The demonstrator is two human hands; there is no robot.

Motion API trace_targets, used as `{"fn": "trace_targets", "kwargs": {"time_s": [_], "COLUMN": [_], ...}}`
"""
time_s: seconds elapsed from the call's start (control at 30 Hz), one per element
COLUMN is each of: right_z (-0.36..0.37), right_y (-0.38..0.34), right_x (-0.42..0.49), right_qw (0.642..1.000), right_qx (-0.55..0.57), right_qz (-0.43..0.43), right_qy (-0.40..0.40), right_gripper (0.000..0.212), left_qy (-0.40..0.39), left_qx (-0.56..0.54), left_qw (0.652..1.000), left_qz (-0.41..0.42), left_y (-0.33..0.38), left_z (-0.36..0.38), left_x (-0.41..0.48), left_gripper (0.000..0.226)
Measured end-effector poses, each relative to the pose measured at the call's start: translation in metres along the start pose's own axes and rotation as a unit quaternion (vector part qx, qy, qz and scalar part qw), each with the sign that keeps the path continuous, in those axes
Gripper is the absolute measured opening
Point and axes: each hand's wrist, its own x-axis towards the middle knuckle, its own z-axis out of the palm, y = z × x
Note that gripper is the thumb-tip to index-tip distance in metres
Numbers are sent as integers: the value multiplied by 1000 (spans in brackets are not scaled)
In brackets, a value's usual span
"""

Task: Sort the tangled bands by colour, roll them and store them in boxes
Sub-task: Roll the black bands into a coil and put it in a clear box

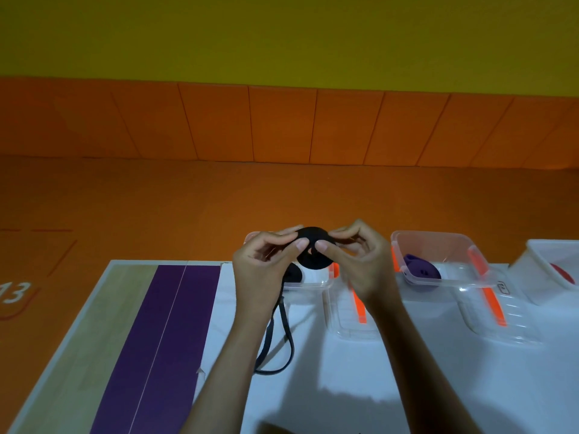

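A black band, partly rolled into a flat coil [314,249], is held up between both hands above the table. My left hand [264,260] pinches the coil's left side and my right hand [360,255] pinches its right side. The band's loose tail [275,346] hangs down from the coil and loops on the white table cover. Behind my hands stands a clear box [308,285] with another black roll [293,274] inside. A second clear box [438,245] to the right holds a rolled purple band [421,272].
Two clear lids with orange clips [357,311] [495,308] lie in front of the boxes. A white box [545,261] with something red inside sits at the far right. The table's left part is wood [103,308] with a purple strip [163,333]. Orange floor lies beyond.
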Motion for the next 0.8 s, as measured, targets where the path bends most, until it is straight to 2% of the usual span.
{"fn": "trace_targets", "kwargs": {"time_s": [0.07,0.13,0.2,0.3,0.43,0.5,0.63,0.8], "right_z": [1,-1,-6,-9,-2,0,-2,-2], "right_y": [-1,-3,-4,-4,-11,-14,-12,-8], "right_x": [1,2,2,-1,-2,1,0,-3], "right_qw": [999,998,999,999,999,1000,999,999], "right_qx": [-12,-18,-14,2,7,2,32,34], "right_qz": [-17,-31,-23,14,33,12,11,18], "right_qy": [25,43,18,-47,-16,-3,5,-24], "right_gripper": [19,18,20,29,26,30,19,26], "left_qy": [-25,-89,-138,-113,-66,-95,-177,-147], "left_qx": [3,4,1,7,-9,-22,-20,42], "left_qw": [999,994,989,993,998,994,983,988], "left_qz": [-24,-62,-62,-20,-19,-44,-55,-3], "left_y": [-1,0,2,2,1,3,12,18], "left_z": [-3,-12,-20,-19,-9,-11,-20,-13], "left_x": [2,5,8,8,5,6,11,9], "left_gripper": [11,20,25,20,20,24,32,28]}}
